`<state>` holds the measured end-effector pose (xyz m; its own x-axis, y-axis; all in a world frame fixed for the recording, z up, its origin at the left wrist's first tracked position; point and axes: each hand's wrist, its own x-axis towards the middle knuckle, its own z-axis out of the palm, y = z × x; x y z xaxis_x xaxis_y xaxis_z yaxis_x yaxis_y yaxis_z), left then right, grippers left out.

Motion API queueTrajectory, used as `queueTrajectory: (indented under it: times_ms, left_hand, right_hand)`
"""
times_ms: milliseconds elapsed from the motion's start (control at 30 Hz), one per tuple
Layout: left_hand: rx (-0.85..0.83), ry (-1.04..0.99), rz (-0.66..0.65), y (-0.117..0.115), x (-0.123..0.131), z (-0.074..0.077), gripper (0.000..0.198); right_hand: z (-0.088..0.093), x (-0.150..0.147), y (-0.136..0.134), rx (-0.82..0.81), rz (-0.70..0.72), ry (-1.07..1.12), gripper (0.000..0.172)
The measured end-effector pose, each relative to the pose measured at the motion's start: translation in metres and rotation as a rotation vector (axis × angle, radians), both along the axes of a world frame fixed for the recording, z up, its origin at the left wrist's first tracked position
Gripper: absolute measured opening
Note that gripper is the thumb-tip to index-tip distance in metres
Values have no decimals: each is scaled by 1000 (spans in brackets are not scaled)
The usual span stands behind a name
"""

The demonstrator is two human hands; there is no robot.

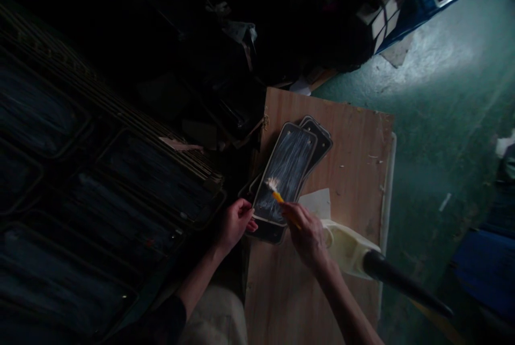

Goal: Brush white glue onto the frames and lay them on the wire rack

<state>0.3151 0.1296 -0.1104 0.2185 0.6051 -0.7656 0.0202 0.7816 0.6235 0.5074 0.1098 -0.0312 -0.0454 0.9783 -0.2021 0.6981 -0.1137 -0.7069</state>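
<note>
On my feed, right fingers [295,210] grip a brush [277,196] over a dark panel [290,154]. Left fingers [242,206] pinch the panel's edge.

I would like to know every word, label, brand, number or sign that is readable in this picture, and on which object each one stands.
There is no readable text in this picture.
The brush, the top dark panel, the paper sheet and the pale container show no legible marking.
The background is too dark and blurred to rule out small print.
</note>
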Motion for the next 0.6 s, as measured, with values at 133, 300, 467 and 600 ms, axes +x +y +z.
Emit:
queueTrajectory:
  times_ms: [133,300,467,600]
  left_hand:
    - [3,3,-3,-2,1,-1,25]
    - [21,9,4,-3,1,2,25]
    - [34,19,-26,-2,2,1,27]
    - [24,10,-38,0,2,0,29]
  right_hand:
    - [11,-14,-43,-136,19,128,25]
    - [11,11,-55,-227,-256,107,22]
    - [12,34,-51,-182,-437,-28,27]
    - [14,30,-51,-202,-280,76,26]
